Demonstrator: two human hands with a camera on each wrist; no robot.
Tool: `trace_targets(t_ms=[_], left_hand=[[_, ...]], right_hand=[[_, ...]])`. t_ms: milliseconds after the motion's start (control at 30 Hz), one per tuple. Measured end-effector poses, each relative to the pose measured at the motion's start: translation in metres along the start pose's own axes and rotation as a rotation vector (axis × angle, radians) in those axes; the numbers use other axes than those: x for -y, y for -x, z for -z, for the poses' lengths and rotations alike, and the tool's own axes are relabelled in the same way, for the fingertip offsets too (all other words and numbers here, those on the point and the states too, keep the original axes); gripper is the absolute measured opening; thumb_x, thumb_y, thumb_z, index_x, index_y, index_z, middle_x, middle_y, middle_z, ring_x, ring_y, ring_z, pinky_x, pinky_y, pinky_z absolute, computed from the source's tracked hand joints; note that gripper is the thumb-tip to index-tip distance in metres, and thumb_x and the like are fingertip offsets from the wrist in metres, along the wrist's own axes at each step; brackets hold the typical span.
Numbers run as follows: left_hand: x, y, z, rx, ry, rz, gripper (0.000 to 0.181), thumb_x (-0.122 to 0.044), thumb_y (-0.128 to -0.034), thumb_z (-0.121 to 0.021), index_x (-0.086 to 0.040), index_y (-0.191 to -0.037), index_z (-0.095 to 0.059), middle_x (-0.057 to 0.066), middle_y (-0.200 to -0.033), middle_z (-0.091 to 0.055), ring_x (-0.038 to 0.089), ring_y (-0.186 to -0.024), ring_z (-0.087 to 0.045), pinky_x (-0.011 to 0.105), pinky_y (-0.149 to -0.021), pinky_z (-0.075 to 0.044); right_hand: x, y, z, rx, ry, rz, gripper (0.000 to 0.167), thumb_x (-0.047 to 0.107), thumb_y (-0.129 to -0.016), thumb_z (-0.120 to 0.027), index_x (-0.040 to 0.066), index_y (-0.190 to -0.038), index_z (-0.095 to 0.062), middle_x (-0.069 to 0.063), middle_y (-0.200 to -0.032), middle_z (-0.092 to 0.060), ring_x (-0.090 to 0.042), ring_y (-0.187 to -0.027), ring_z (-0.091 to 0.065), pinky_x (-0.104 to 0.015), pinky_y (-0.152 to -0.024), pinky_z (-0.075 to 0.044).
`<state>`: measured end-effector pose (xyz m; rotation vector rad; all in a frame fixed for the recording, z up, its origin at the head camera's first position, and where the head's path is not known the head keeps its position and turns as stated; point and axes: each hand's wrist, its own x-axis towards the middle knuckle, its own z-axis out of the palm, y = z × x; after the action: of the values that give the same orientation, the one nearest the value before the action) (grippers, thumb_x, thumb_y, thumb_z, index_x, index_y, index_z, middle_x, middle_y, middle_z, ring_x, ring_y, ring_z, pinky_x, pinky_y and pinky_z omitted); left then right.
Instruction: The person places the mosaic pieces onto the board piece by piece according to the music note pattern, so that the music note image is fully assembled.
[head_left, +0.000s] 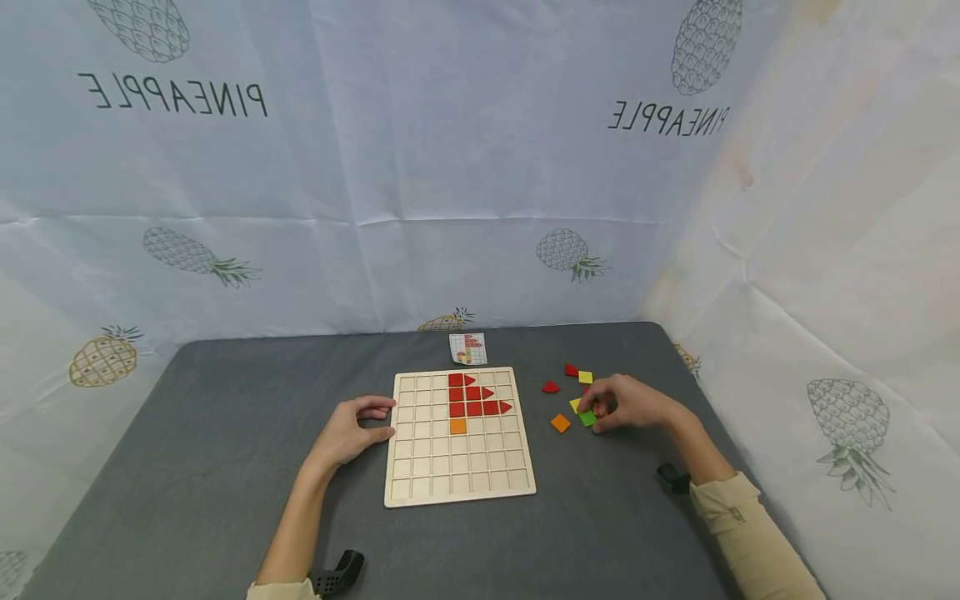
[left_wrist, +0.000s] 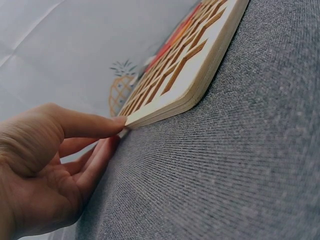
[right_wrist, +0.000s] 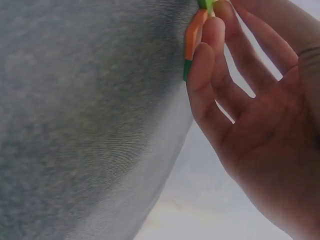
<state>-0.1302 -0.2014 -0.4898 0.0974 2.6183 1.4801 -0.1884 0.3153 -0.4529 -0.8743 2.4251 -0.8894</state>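
A wooden grid board (head_left: pixel 420 487) lies on the grey table. Several red tiles (head_left: pixel 474 408) form stepped rows with pointed ends at its top, and one orange square tile (head_left: pixel 458 427) sits below them. My left hand (head_left: pixel 347 433) rests at the board's left edge, thumb and fingers touching its side; the left wrist view shows the thumb (left_wrist: pixel 95 125) straight against the rim. To the right of the board, my right hand (head_left: pixel 633 402) pinches a green square tile (head_left: pixel 587 418) between thumb and fingers. In the right wrist view, the fingers hide part of the tiles.
Around the right hand lie loose pieces: an orange square (head_left: pixel 560 423), yellow squares (head_left: pixel 585 377) and red pieces (head_left: pixel 551 387). A small printed pattern card (head_left: pixel 468 349) lies behind the board. Pineapple-print cloth (head_left: pixel 450 167) hangs beyond the table's far edge.
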Motion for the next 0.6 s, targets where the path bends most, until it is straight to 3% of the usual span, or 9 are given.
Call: trace_targets(t_ms=[167,400,600], left_hand=[[-0.0003,-0.0003,0.0000,-0.001,-0.004,0.002,0.047,-0.004,-0.0912,-0.084,0.000,-0.137,-0.071,0.020,-0.128,-0.074,0.030,-0.117,-0.069,0.034,-0.094,-0.054],[-0.0009,-0.0004,-0.0004,-0.008,-0.006,0.006,0.047,-0.003,-0.0911,-0.084,0.000,-0.136,-0.072,0.020,-0.128,-0.074,0.031,-0.118,-0.069,0.036,-0.094,-0.055],[-0.0010,0.0000,-0.0010,-0.008,-0.005,0.007,0.047,-0.004,-0.0913,-0.083,0.001,-0.136,-0.071,0.020,-0.128,-0.074,0.031,-0.118,-0.069,0.038,-0.095,-0.055]], right_hand=[[-0.0040,0.0023,-0.0033,-0.025,0.014,-0.003,0.028,0.010,-0.089,-0.089,0.008,-0.115,-0.079,-0.009,-0.098,-0.068,-0.016,-0.083,-0.059,-0.024,-0.075,-0.051],[-0.0053,0.0023,-0.0074,-0.029,0.006,0.018,0.028,0.011,-0.091,-0.088,0.007,-0.117,-0.078,-0.005,-0.090,-0.068,-0.005,-0.079,-0.056,-0.024,-0.071,-0.051],[-0.0019,0.0023,-0.0088,-0.023,0.001,0.021,0.030,0.013,-0.092,-0.086,0.006,-0.120,-0.078,-0.003,-0.092,-0.070,-0.003,-0.077,-0.057,-0.023,-0.070,-0.051]])
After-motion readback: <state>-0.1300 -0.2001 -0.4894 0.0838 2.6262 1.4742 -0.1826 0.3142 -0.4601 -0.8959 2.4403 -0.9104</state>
